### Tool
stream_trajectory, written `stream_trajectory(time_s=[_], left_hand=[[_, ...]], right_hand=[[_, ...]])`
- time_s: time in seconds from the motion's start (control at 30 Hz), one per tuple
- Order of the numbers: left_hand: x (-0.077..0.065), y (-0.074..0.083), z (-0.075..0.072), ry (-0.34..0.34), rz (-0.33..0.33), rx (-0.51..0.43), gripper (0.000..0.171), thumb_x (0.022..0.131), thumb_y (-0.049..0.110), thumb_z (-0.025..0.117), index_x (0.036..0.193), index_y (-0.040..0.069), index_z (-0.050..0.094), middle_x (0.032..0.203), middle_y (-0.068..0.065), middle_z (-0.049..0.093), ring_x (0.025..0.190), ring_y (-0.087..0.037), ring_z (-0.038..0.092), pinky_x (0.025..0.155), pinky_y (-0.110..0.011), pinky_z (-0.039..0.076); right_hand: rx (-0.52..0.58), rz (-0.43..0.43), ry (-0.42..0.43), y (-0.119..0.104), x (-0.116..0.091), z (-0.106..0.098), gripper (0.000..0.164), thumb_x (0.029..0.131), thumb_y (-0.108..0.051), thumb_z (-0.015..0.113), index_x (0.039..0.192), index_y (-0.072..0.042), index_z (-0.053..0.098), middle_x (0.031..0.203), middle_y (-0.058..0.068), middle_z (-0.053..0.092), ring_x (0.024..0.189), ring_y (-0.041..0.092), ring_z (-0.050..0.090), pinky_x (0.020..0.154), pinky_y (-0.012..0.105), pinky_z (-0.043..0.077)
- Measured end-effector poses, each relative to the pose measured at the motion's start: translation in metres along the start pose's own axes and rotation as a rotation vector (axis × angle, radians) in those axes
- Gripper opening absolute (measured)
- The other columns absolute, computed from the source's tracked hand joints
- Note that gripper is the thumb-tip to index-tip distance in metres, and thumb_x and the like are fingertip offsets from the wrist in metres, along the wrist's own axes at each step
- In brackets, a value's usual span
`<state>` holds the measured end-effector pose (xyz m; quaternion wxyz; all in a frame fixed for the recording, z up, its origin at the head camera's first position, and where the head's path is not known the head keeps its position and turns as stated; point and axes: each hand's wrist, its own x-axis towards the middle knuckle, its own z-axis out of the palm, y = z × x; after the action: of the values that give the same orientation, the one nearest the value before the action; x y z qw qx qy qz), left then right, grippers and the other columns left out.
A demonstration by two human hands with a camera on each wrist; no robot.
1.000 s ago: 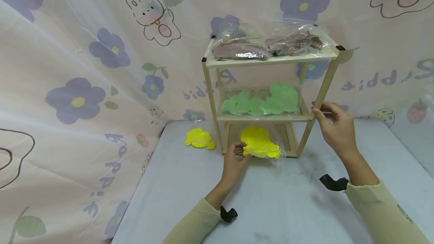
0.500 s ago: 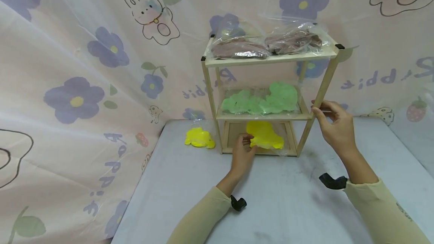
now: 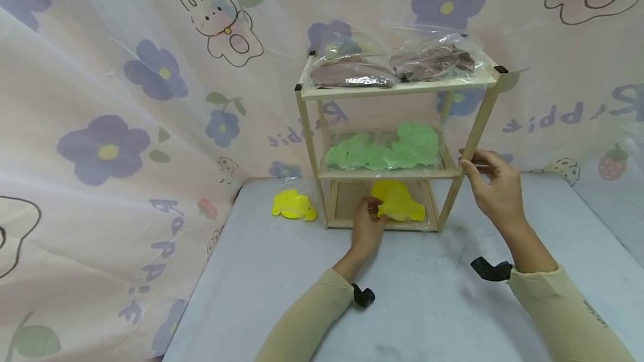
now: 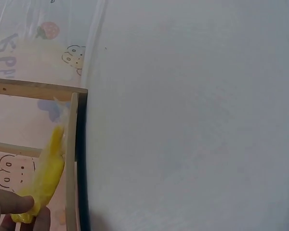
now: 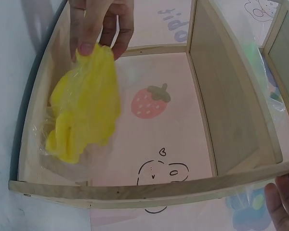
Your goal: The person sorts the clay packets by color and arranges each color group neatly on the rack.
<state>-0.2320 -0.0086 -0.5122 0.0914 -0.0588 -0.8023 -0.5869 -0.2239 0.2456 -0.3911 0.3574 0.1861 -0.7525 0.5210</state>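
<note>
My left hand [image 3: 369, 222] pinches the left edge of a flat yellow piece in a clear plastic bag [image 3: 399, 201] inside the bottom level of a small wooden shelf [image 3: 389, 174]. In the left wrist view, the thumb and fingers lie on opposite sides of the yellow bagged piece [image 4: 50, 173]. The right wrist view has it tilted over the bottom board, held at one end. My right hand [image 3: 498, 186] grips the shelf's right front post at middle-board height. A second yellow bagged piece [image 3: 293, 204] lies on the table left of the shelf.
Green bagged pieces [image 3: 384, 147] lie on the middle board. Brownish bagged pieces [image 3: 352, 73] rest on the top board. The shelf stands near the back of a white-covered table [image 3: 422, 295], before a patterned curtain [image 3: 282, 27].
My left hand has carried the yellow bagged piece right and deeper into the bottom level. My right hand stays on the post. The view has shifted slightly.
</note>
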Motion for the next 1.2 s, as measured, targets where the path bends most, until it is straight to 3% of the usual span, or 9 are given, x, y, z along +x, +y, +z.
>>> stream_trajectory(time_s=[0.23,0.57,0.93,1.2], left_hand=[[0.002,-0.001,0.002,0.013,-0.003,0.089,0.032,0.097,-0.003,0.076,0.124,0.008,0.066,0.116,-0.006,0.066,0.104,-0.018,0.065,0.089,-0.027,0.058],[0.004,0.001,0.007,0.004,0.017,0.145,0.029,0.096,-0.006,0.075,0.124,0.003,0.071,0.115,-0.01,0.066,0.102,-0.022,0.066,0.085,-0.024,0.057],[0.009,-0.004,0.0,-0.048,0.04,0.132,0.027,0.096,-0.012,0.07,0.12,0.0,0.071,0.112,-0.011,0.069,0.098,-0.019,0.066,0.085,-0.024,0.057],[0.011,-0.006,0.0,-0.07,0.057,0.189,0.029,0.097,-0.009,0.069,0.124,0.002,0.074,0.115,-0.013,0.07,0.103,-0.023,0.069,0.087,-0.023,0.058]], right_hand=[[0.0,0.02,0.01,-0.001,-0.001,-0.002,0.026,0.099,0.012,0.069,0.125,0.011,0.071,0.115,-0.02,0.071,0.104,0.0,0.067,0.091,0.01,0.053],[-0.002,-0.002,0.007,0.0,0.0,-0.002,0.025,0.099,0.012,0.069,0.124,0.013,0.071,0.117,-0.02,0.071,0.105,-0.001,0.067,0.091,0.01,0.053],[0.023,-0.002,0.008,0.002,0.0,0.0,0.026,0.098,0.015,0.069,0.123,0.013,0.071,0.115,-0.019,0.072,0.103,0.0,0.068,0.091,0.01,0.054],[0.018,0.013,0.016,0.0,0.0,0.002,0.027,0.098,0.013,0.069,0.125,0.011,0.072,0.115,-0.02,0.072,0.104,0.001,0.067,0.09,0.01,0.053]])
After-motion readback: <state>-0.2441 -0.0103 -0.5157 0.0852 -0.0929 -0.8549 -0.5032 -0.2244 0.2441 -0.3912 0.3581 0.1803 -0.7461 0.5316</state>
